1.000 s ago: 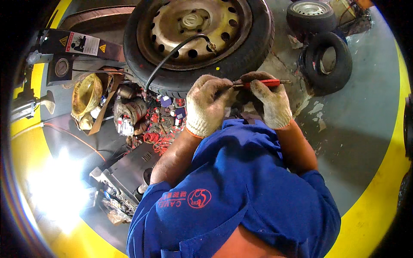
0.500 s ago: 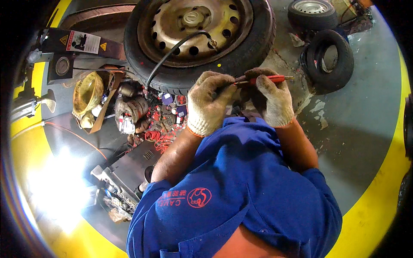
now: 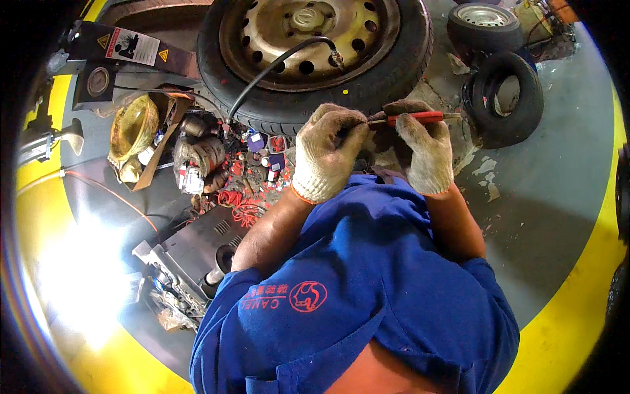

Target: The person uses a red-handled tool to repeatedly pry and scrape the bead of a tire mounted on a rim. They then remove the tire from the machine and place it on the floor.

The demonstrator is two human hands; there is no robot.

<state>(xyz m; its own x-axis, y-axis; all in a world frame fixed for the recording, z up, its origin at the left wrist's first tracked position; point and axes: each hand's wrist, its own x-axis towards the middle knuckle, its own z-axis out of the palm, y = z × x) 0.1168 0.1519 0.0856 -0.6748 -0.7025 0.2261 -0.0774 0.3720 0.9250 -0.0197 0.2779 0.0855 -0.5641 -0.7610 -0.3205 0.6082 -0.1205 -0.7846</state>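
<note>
A red-handled tool is gripped by the fingers of the right hand, its thin tip reaching the closed fingers of the left hand. Just beyond, a tyred wheel is seen; the grey floor is edged by a yellow border.

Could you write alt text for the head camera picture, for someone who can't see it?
A person in a blue shirt holds a red-handled tool in the gloved right hand, its thin end at the gloved left hand. Beyond lies a wheel with a black hose across it and a loose tire to its right.
</note>
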